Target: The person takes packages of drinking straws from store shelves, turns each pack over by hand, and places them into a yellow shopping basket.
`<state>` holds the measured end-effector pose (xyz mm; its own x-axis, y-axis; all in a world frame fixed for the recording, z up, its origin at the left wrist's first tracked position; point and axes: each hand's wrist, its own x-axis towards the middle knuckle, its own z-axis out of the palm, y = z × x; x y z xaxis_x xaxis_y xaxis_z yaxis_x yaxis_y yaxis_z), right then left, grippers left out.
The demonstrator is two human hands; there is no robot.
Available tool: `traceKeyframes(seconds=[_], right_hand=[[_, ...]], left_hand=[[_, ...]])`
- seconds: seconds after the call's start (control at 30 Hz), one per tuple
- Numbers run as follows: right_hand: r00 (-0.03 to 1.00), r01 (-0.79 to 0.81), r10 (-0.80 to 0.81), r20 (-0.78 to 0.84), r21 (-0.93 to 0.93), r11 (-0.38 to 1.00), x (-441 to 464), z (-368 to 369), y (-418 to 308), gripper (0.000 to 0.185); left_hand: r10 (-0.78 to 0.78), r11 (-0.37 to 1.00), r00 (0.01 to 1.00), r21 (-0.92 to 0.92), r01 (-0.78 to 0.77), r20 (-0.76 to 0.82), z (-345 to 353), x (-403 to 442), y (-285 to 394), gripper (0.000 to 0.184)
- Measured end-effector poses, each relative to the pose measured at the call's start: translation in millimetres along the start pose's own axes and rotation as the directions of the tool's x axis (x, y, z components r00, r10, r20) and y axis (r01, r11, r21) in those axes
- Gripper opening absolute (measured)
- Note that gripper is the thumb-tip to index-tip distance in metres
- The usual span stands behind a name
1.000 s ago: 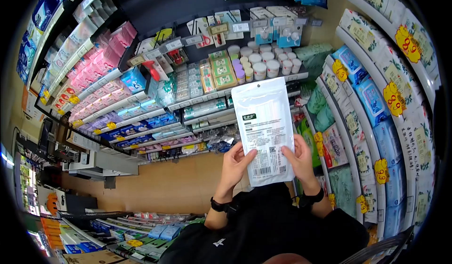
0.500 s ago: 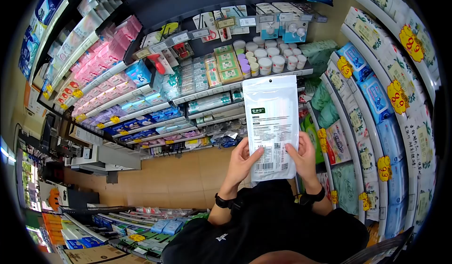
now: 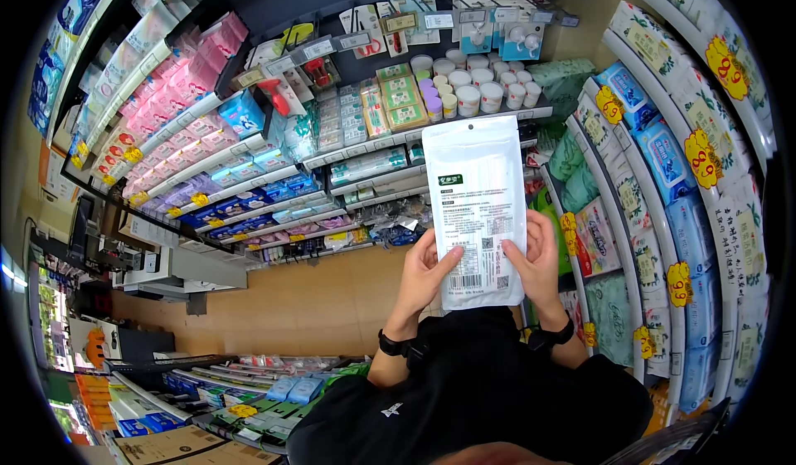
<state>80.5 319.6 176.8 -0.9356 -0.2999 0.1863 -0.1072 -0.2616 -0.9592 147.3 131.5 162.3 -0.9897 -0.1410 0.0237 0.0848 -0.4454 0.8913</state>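
A white pouch (image 3: pixel 477 208) with a green label, small print and a barcode is held upright in front of me, its hang hole at the top. My left hand (image 3: pixel 424 276) grips its lower left edge, thumb on the printed face and fingers behind. On the lower right edge, my right hand (image 3: pixel 537 259) holds it the same way, its thumb beside the printed text. Both wrists wear black bands. Behind the top of the pouch is a shelf with white-lidded tubs (image 3: pixel 491 97).
Shelves of pink packs (image 3: pixel 178 83) stand at the left. Blue packs (image 3: pixel 667 162) and yellow price tags line the curved shelves at the right. A counter (image 3: pixel 199 276) is at the left beyond the tan floor (image 3: pixel 290 307). Low shelves (image 3: pixel 249 394) lie at lower left.
Both hands and the pouch have shifted slightly right since the earliest frame and a little upward since the middle one. The grip on the pouch looks unchanged.
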Motion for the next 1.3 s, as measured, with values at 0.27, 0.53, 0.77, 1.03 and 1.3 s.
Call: traceKeyframes(seconds=[0.27, 0.53, 0.77, 1.03, 1.3], right_hand=[[0.988, 0.140, -0.154, -0.013, -0.351, 0.926, -0.8, -2.7, 3.4, 0.068], [0.989, 0.136, -0.087, 0.116, -0.545, 0.827, -5.9, 7.0, -8.4, 0.052], [0.983, 0.122, -0.052, 0.176, -0.416, 0.901, -7.5, 15.6, 0.1, 0.046], [0.969, -0.101, 0.128, 0.212, -0.135, 0.986, -11.5, 13.4, 14.7, 0.047], [0.980, -0.188, 0.185, 0.068, 0.030, 0.982, -8.7, 2.8, 19.8, 0.033]], left_hand=[[0.004, 1.000, 1.000, -0.005, -0.004, 0.008, -1.6, -3.2, -0.7, 0.040], [0.028, 0.999, 0.999, 0.020, -0.029, 0.047, -2.9, -3.7, -4.7, 0.044], [-0.017, 0.991, 0.998, 0.136, 0.008, 0.067, -1.2, -6.3, -0.8, 0.054], [-0.034, 0.952, 0.989, 0.305, -0.013, 0.146, 0.7, -7.4, 4.8, 0.053], [0.165, 0.936, 0.963, 0.342, -0.084, -0.215, -18.0, 0.6, -13.5, 0.032]])
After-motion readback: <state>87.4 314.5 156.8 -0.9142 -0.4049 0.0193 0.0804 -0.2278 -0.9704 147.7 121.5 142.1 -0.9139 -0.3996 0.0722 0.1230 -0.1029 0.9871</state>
